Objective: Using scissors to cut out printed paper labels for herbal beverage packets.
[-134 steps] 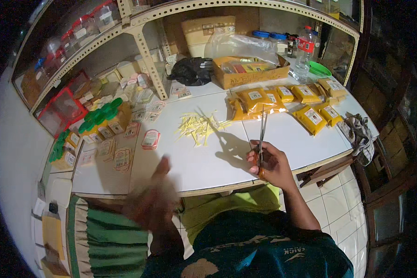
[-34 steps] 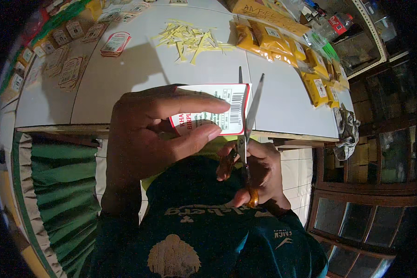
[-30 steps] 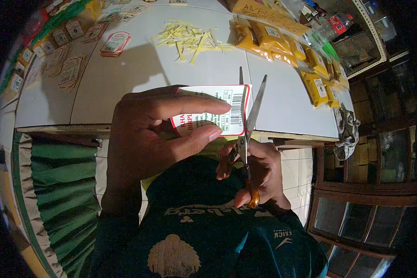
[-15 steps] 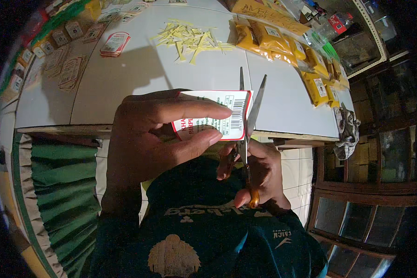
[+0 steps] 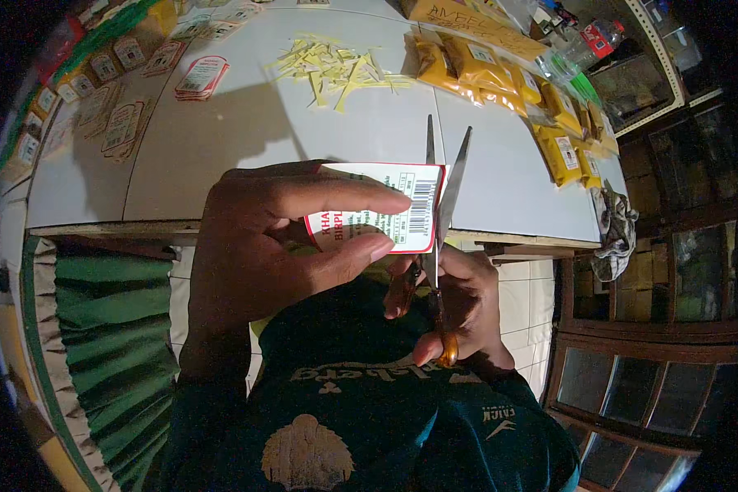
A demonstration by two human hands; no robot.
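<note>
My left hand (image 5: 275,230) pinches a white label (image 5: 385,197) with a red border and a barcode, its fingers lying across the face and its thumb along the lower part. In my right hand (image 5: 463,303) is a pair of scissors (image 5: 451,201) with brownish handles, thumb and fingers in the loops. The blades point up and away from me and stand apart. The label's right edge lies at the blades, one blade passing behind it. Both hands are held over the near edge of the white table (image 5: 246,156).
Thin yellowish paper strips (image 5: 328,70) lie heaped on the table. A stack of labels (image 5: 202,78) is left of them, with more labels (image 5: 123,127) farther left. Yellow-orange filled packets (image 5: 476,66) line the right side. A cloth (image 5: 615,234) hangs at the right corner.
The label has shifted very slightly down and to the right between the scissor blades. Both hands keep their grip and hardly move.
</note>
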